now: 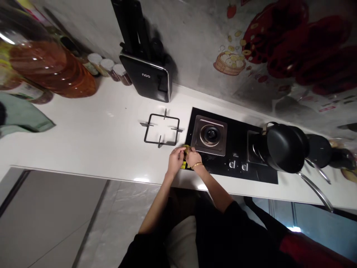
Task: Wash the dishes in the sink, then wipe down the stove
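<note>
My left hand (pixel 176 160) and my right hand (pixel 193 158) meet at the front left corner of the black gas hob (pixel 237 175). Both are closed on a small yellowish object (pixel 186 149), perhaps a sponge or cloth, held between them. A gold bangle sits on my right wrist. Just behind my hands is the left burner (pixel 210 134), bare, with its steel tray showing. Its black pan support (pixel 161 129) lies on the white counter (pixel 97 141) to the left of the hob.
A black pot (pixel 284 147) sits on the right burner, with pan handles sticking out beside it. A black knife block (pixel 146 78) stands against the wall. Large oil bottles (pixel 52 67), small jars and a green cloth (pixel 22 117) are at the far left.
</note>
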`<state>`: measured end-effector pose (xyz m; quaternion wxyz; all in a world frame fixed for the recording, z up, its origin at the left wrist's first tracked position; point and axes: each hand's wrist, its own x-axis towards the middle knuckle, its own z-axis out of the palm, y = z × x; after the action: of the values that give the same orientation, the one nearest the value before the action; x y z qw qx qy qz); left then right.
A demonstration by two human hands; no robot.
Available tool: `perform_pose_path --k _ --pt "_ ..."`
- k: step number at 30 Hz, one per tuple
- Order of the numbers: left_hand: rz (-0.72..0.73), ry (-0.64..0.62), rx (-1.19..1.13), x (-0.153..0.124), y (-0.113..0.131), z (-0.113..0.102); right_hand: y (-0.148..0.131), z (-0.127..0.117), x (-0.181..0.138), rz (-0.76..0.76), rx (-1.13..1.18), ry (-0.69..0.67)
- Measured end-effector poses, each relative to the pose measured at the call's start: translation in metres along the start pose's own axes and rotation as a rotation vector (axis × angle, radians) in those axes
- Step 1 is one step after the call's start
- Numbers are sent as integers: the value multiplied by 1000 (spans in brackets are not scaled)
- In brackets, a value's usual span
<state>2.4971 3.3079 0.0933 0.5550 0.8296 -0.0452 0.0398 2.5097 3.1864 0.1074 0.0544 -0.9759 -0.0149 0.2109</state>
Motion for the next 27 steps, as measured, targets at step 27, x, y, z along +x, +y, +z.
perform_pose_path --k 27 --pt "102 0 232 59 1 12 -3 -32 57 166 80 47"
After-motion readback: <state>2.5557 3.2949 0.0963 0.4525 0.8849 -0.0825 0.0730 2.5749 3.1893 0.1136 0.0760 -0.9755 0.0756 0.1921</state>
